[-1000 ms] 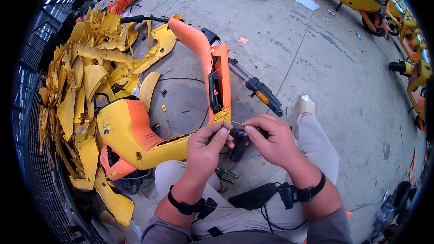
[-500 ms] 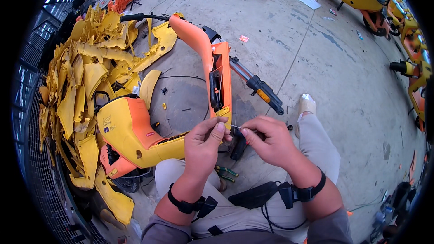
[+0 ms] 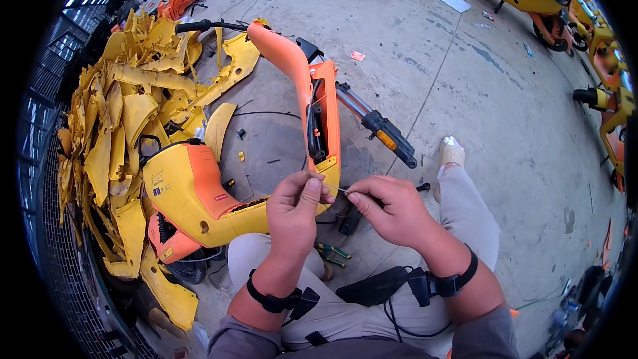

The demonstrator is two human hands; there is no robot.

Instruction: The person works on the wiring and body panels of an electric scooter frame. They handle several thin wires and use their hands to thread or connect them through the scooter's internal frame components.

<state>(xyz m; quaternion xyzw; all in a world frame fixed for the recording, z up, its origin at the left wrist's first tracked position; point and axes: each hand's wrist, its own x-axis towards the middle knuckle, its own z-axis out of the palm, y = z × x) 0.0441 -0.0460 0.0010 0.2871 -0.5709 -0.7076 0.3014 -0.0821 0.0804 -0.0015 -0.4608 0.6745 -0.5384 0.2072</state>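
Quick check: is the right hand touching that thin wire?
Touching. The head view shows the right hand pinching one end of the thin wire between thumb and forefinger.

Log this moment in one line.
left hand: pinches thin strand | right hand: pinches same strand | nearby: yellow-orange scooter, green-handled pliers

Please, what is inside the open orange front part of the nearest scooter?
Inside the orange front part, a long black piece can be seen. What lies behind that piece is covered, so I cannot tell.
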